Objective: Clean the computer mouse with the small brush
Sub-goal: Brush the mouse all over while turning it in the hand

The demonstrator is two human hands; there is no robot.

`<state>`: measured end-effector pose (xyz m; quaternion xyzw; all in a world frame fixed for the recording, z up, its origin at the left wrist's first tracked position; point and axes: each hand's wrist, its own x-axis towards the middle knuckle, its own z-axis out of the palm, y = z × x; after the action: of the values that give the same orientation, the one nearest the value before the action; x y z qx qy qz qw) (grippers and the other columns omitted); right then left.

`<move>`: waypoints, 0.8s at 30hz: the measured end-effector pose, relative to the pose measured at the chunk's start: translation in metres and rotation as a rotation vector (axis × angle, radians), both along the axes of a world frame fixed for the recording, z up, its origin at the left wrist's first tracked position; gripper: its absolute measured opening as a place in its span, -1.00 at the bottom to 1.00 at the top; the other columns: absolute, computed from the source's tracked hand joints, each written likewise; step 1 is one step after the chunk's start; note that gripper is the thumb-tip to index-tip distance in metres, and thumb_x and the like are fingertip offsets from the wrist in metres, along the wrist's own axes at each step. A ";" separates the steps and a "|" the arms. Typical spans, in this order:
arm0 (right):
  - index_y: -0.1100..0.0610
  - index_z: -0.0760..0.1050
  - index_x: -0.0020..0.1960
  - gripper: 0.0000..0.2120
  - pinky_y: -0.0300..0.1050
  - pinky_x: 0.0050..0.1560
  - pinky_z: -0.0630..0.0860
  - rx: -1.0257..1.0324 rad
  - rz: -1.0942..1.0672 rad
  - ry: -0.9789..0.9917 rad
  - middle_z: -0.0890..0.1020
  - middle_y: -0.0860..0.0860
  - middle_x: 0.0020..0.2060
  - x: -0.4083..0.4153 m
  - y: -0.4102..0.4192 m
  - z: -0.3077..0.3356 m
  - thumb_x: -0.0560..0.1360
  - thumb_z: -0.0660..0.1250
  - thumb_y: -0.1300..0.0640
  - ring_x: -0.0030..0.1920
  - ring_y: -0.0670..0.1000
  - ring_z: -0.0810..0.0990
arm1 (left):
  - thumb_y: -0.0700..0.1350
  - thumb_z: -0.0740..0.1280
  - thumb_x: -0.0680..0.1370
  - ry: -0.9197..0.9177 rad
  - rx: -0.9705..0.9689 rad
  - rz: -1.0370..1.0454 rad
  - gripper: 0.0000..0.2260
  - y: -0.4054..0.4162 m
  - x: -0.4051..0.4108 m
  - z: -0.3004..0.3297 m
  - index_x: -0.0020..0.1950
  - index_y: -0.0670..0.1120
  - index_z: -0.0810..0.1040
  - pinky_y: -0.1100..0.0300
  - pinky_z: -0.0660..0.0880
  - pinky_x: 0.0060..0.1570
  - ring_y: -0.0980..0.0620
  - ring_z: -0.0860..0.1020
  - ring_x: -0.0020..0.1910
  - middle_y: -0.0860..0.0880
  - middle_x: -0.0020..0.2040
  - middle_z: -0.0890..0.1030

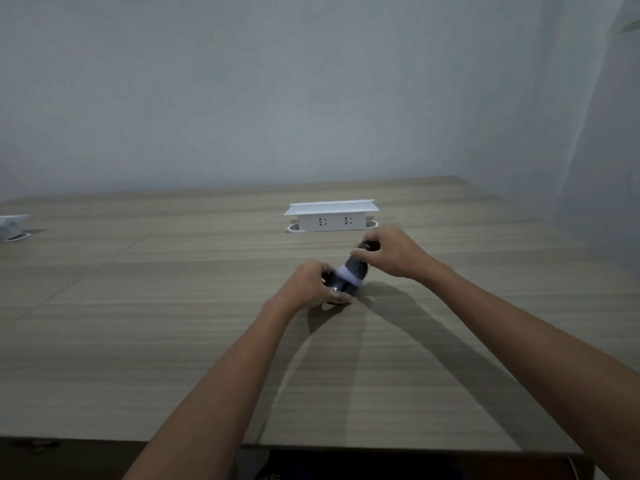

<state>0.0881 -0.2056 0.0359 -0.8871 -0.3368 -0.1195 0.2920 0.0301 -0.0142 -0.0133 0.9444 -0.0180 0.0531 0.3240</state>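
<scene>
A black computer mouse (338, 287) with small white lettering sits on the wooden table (173, 306), near the middle. My left hand (313, 285) grips it from the left, thumb under its near edge. My right hand (391, 252) pinches the dark short handle of a small brush (356, 268). The brush's grey bristles with pale tips press down on the top of the mouse. Much of the mouse is hidden by my left fingers and the bristles.
A white pop-up socket box (332, 216) stands just behind my hands. Another white box (12, 225) sits at the table's far left edge. A grey wall closes the back and right. The table's front edge runs close to my body.
</scene>
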 end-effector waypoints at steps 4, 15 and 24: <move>0.23 0.67 -0.18 -0.79 -0.10 -0.28 0.44 -0.005 -0.014 -0.045 0.69 0.08 -0.30 0.002 -0.002 0.004 0.48 0.41 0.08 -0.28 0.04 0.60 | 0.14 0.60 0.23 -0.003 0.004 0.014 -0.48 0.001 0.002 -0.001 0.10 -0.07 0.65 0.14 0.53 -0.12 -0.03 0.64 -0.09 -0.01 -0.06 0.70; 0.18 0.70 -0.11 -0.84 -0.19 -0.18 0.50 -0.032 0.096 -0.140 0.72 0.01 -0.20 -0.008 0.003 0.003 0.48 0.41 0.10 -0.18 -0.03 0.64 | 0.01 0.62 0.27 0.015 -0.087 -0.036 -0.50 0.006 0.002 0.000 0.16 -0.08 0.65 0.10 0.57 0.04 -0.01 0.65 -0.03 0.00 -0.01 0.71; 0.18 0.68 -0.12 -0.83 -0.20 -0.19 0.49 -0.055 0.039 -0.127 0.71 0.01 -0.20 0.003 -0.004 -0.006 0.50 0.40 0.08 -0.15 0.00 0.63 | -0.03 0.60 0.32 0.024 -0.064 -0.056 -0.51 0.009 0.002 0.003 0.22 -0.08 0.63 0.10 0.56 0.10 -0.01 0.65 0.01 0.00 0.04 0.70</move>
<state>0.0906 -0.2100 0.0300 -0.8787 -0.3749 -0.1604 0.2481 0.0318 -0.0056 -0.0100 0.9333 -0.0388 0.0332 0.3554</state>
